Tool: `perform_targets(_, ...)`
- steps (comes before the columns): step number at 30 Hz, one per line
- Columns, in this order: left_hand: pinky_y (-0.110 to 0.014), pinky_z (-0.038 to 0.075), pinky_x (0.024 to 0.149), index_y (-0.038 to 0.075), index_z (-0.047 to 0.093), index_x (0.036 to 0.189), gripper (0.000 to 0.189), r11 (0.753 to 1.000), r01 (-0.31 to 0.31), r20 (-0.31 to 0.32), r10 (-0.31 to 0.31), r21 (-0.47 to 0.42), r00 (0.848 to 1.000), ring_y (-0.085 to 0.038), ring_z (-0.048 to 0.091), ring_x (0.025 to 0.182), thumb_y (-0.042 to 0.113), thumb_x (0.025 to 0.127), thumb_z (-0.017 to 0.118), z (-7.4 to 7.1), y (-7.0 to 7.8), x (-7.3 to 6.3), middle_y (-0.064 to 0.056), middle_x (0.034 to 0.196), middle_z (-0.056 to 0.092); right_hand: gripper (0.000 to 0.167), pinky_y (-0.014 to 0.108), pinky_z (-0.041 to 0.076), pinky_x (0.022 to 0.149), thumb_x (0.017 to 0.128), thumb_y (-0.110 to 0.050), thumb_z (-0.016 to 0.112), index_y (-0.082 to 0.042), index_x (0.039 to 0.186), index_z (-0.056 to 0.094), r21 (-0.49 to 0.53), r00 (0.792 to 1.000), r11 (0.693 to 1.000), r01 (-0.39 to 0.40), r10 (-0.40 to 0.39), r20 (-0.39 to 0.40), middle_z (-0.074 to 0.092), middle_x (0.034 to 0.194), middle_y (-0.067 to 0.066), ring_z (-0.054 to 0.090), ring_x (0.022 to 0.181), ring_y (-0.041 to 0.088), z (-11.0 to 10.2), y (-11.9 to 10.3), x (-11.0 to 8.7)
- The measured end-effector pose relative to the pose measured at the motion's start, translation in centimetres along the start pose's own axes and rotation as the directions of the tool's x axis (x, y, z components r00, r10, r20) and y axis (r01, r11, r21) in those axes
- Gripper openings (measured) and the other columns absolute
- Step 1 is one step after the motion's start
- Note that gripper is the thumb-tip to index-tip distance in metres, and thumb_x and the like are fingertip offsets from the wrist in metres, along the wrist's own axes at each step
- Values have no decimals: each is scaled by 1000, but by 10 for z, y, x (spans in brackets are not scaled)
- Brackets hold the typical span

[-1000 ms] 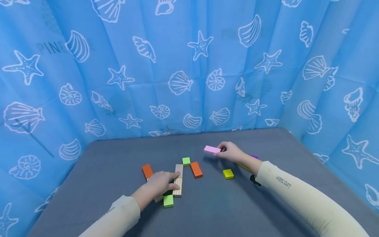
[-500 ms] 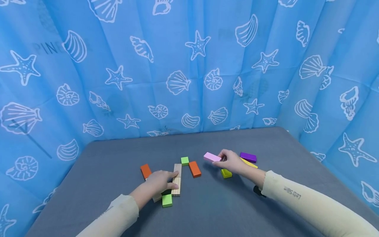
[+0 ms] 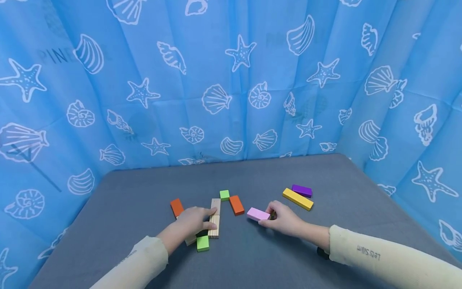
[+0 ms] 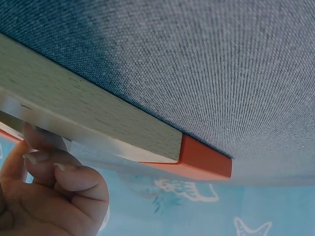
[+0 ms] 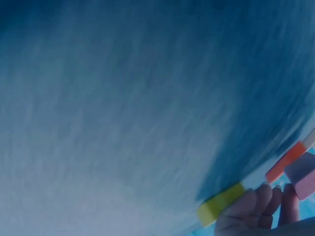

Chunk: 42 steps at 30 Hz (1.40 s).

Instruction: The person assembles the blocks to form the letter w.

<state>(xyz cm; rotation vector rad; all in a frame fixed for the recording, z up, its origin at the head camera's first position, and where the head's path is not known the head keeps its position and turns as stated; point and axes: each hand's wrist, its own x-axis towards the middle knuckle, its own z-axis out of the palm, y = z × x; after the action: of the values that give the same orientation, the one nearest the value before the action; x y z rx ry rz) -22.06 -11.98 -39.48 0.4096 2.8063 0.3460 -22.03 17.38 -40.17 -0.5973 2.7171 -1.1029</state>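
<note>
Blue shell-patterned curtain [image 3: 231,80]; grey tabletop [image 3: 249,253]

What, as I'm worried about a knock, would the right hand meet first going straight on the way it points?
Probably the nearer orange block, just past the pink block that the right hand pinches. Height is unclear, so the pink block might pass over it.

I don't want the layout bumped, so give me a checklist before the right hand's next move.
1. Right hand grips pink block: ok.
2. Pink block apart from nearest orange block: ok, gap visible.
3. Left hand on wooden blocks: ok.
4. Purple block and long yellow block clear of right hand: ok.
5. Right hand clear of the yellow block in right wrist view: cannot tell, they overlap.
</note>
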Motion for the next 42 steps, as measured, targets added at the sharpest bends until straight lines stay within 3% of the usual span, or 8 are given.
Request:
perform_targets(5,-49,46,94,24,51,143,64,1000,5,7,-6,3,1000,-33,53,122,46,86,69,0,-1,1,-13,136,56,30,25,37,58,78,-28,83,-10,84,59,-143,999,990,-3,11,52,49,74,-2,47,70,13,9,-4,-3)
perform_targets(10,-49,45,95,24,51,144,64,1000,17,17,-17,-4,1000,-33,52,123,46,86,69,1,-2,1,-14,137,55,41,32,41,61,72,-40,86,-12,93,64,-344,982,939,-1,66,177,54,78,-4,50,71,14,5,-14,0)
perform_targets(13,-50,44,96,24,51,144,64,1000,19,19,-19,-9,1000,-33,52,123,45,86,69,1,-3,2,-15,137,55,53,40,49,78,74,-37,85,-13,115,63,-355,947,934,36,82,310,61,97,-3,56,87,15,-8,-19,9)
perform_targets(16,-50,44,96,23,51,144,63,1000,15,17,-14,-16,1000,-34,52,123,44,87,69,1,-3,2,-15,137,55,65,42,45,94,76,-27,85,-19,133,55,-366,889,919,143,42,455,60,117,-4,54,107,15,-22,-22,20)
perform_targets(19,-50,44,96,23,51,144,64,1000,8,14,-8,-17,1000,-34,52,124,44,87,69,1,-3,2,-14,137,55,71,37,43,97,76,-21,85,-27,139,52,-394,841,880,264,-10,541,56,122,-9,48,113,11,-28,-18,32)
perform_targets(21,-50,45,95,23,51,144,64,1000,4,12,-4,-13,1000,-34,52,123,44,87,69,1,-3,2,-14,136,55,72,34,44,93,76,-19,85,-29,139,52,-391,828,875,284,-19,560,55,116,-11,47,109,9,-28,-14,39)
perform_targets(31,-49,46,93,23,51,144,64,1000,-6,5,6,-10,1000,-32,53,121,45,86,69,2,-3,2,-12,136,56,62,34,43,90,80,-25,82,-27,135,55,-355,814,890,287,-31,580,52,108,-12,46,103,9,-27,-9,51)
perform_targets(42,-50,44,95,22,51,144,64,1000,-3,16,3,-20,1000,-33,53,123,45,87,69,1,-4,2,-12,136,56,57,32,41,84,80,-43,78,-14,127,62,-382,840,794,472,-274,468,57,106,-6,46,97,10,-14,-6,49)
